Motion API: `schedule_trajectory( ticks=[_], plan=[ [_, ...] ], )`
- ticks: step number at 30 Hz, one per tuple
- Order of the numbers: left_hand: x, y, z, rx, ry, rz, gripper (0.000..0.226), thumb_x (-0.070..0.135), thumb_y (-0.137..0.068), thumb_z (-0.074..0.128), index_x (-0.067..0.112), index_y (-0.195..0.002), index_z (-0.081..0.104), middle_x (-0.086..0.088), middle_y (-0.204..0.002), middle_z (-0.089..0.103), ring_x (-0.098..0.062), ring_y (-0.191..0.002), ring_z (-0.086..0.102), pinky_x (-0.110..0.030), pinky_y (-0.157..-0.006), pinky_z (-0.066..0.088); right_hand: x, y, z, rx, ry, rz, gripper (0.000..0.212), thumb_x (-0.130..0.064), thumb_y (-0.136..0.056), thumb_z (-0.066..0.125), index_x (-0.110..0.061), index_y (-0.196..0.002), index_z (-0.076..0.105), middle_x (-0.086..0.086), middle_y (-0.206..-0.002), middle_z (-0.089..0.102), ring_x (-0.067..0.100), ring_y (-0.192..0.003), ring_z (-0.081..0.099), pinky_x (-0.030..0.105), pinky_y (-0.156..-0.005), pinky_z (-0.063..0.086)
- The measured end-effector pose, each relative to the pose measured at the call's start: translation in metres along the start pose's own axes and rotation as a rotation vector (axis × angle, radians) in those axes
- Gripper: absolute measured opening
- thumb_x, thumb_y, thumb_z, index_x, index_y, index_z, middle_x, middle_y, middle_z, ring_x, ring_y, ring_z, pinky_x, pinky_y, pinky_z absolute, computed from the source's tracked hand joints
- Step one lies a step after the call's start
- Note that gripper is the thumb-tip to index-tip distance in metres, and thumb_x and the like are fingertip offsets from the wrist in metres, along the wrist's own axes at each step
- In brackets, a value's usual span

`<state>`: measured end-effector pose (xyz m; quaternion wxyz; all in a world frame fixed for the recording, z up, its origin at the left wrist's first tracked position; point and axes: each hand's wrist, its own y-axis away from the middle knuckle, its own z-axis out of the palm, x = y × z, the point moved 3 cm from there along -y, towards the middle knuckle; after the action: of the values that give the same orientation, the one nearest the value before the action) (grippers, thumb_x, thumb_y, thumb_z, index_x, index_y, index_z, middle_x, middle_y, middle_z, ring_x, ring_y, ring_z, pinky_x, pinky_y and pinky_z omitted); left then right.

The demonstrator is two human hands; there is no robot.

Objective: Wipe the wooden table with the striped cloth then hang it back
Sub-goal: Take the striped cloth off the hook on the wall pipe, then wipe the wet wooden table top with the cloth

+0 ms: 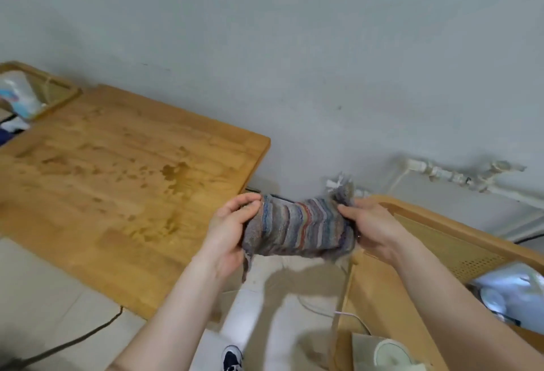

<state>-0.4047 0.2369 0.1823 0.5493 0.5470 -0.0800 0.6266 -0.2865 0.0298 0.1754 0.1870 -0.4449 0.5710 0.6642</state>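
We hold the striped cloth (300, 227) bunched in mid-air, at 4 o'clock from the damp-blotched wooden table (103, 170). Left hand (228, 230) grips its 9 o'clock end and right hand (374, 229) its 3 o'clock end, fingers curled into the fabric.

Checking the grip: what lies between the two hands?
The cloth, bunched, gripped at its ends by the left hand and right hand; the head view shows it.

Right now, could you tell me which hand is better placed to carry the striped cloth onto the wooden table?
Probably the left hand: it grips the multicoloured striped cloth and sits beside the light wooden table; the right hand is farther away.
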Motion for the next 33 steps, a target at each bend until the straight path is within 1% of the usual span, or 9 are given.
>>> schedule_trajectory(
  ticks=[6, 10, 13, 16, 19, 22, 25, 27, 33],
  plan=[
    [0.034, -0.012, -0.099, 0.060, -0.494, 0.059, 0.009, 0.017, -0.084, 0.071, 0.008, -0.084, 0.074, -0.009, -0.081, 0.073, -0.020, -0.075, 0.066, -0.028, -0.070, 0.053, -0.012, -0.025, 0.091, 0.080, 0.462, -0.191, 0.058, -0.036, -0.084, 0.074, -0.020, -0.135, 0.052, -0.001, -0.126, 0.053, 0.025, -0.117, 0.057, 0.039, -0.099, 0.048],
    [0.039, -0.007, -0.152, -0.141, -0.910, -0.065, 0.042, 0.037, -0.070, 0.082, 0.013, -0.104, 0.071, 0.002, -0.099, 0.070, -0.012, -0.089, 0.065, -0.026, -0.077, 0.053, -0.021, -0.028, 0.154, -0.353, 0.787, -0.208, 0.041, -0.039, -0.075, 0.082, -0.035, -0.113, 0.068, -0.005, -0.122, 0.063, 0.016, -0.113, 0.059, 0.036, -0.104, 0.044],
    [0.036, -0.003, -0.185, -0.165, -1.342, -0.102, 0.048, 0.039, -0.067, 0.083, 0.019, -0.108, 0.069, 0.004, -0.102, 0.068, -0.015, -0.093, 0.061, -0.026, -0.077, 0.049, -0.017, -0.033, 0.196, -0.530, 1.321, -0.246, 0.030, -0.030, -0.074, 0.084, -0.026, -0.102, 0.072, -0.009, -0.093, 0.067, 0.010, -0.088, 0.062, 0.019, -0.079, 0.050],
    [0.039, 0.000, -0.211, -0.070, -1.384, -0.076, 0.027, 0.032, -0.077, 0.074, 0.016, -0.100, 0.071, -0.005, -0.093, 0.068, -0.025, -0.088, 0.062, -0.026, -0.063, 0.041, -0.014, -0.033, 0.234, -0.527, 1.591, -0.569, 0.005, -0.019, -0.082, 0.071, -0.014, -0.083, 0.072, -0.007, -0.075, 0.050, 0.013, -0.078, 0.048, 0.014, -0.057, 0.032],
    [0.045, -0.004, -0.247, 0.018, -1.291, -0.002, 0.023, 0.034, -0.079, 0.071, 0.013, -0.071, 0.067, -0.004, -0.088, 0.063, -0.022, -0.091, 0.057, -0.028, -0.070, 0.043, -0.013, -0.042, 0.254, -0.591, 1.557, -0.739, 0.019, -0.031, -0.080, 0.077, -0.037, -0.066, 0.066, -0.018, -0.116, 0.043, 0.013, -0.118, 0.034, 0.022, -0.092, 0.032],
    [0.053, 0.008, -0.275, 0.105, -0.951, 0.009, 0.029, 0.033, -0.077, 0.076, 0.004, -0.081, 0.073, 0.011, -0.124, 0.054, -0.006, -0.120, 0.046, -0.028, -0.098, 0.039, -0.015, -0.046, 0.271, -0.766, 1.186, -0.523, 0.021, -0.023, -0.078, 0.082, -0.032, -0.062, 0.073, -0.022, -0.129, 0.051, -0.003, -0.131, 0.029, 0.028, -0.109, 0.024],
    [0.051, 0.025, -0.291, 0.245, -0.479, -0.016, 0.024, 0.022, -0.079, 0.075, -0.001, -0.086, 0.073, 0.003, -0.093, 0.070, -0.008, -0.086, 0.064, -0.020, -0.074, 0.049, -0.010, -0.034, 0.286, -0.853, 0.665, -0.184, 0.020, -0.011, -0.081, 0.075, -0.016, -0.062, 0.075, -0.005, -0.084, 0.074, 0.000, -0.084, 0.064, 0.021, -0.079, 0.045],
    [0.044, 0.030, -0.298, 0.325, -0.381, -0.023, 0.032, 0.024, -0.082, 0.073, -0.007, -0.089, 0.069, -0.007, -0.078, 0.070, -0.013, -0.071, 0.064, -0.021, -0.065, 0.051, 0.004, -0.038, 0.289, -0.767, 0.472, -0.064, 0.024, -0.011, -0.083, 0.071, -0.013, -0.059, 0.068, 0.004, -0.067, 0.069, 0.012, -0.064, 0.064, 0.025, -0.063, 0.046],
    [0.032, 0.022, -0.313, 0.651, -0.295, -0.012, 0.025, 0.033, -0.087, 0.067, 0.008, -0.085, 0.067, 0.001, -0.071, 0.064, -0.008, -0.059, 0.058, -0.021, -0.054, 0.043, 0.045, -0.062, 0.305, -0.490, 0.316, 0.018, 0.014, -0.011, -0.092, 0.066, -0.001, -0.084, 0.063, 0.021, -0.085, 0.071, 0.032, -0.076, 0.066, 0.039, -0.069, 0.053]
  ],
)
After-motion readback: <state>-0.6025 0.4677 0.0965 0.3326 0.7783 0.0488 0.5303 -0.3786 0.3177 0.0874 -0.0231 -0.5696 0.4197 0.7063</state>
